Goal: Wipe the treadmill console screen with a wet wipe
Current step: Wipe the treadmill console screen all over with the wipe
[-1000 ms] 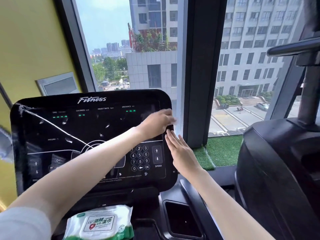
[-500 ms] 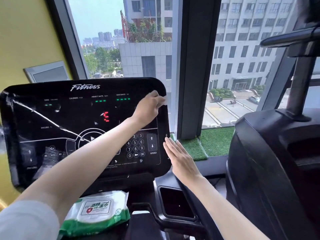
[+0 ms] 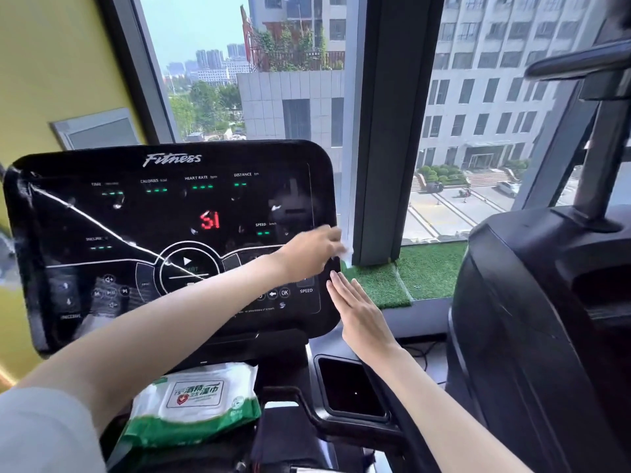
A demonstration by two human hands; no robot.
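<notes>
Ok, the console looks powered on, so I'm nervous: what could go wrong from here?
The console is lit, red digits showing, and the left hand holds the wipe close to the SPEED label; a stray press might change a setting. A white line that looks like a crack crosses the console's left side; moisture could seep in there.

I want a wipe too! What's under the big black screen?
A green-and-white soft pack of wet wipes and a black rectangular tray pocket. The left arm hides the pack's top-left corner.
</notes>
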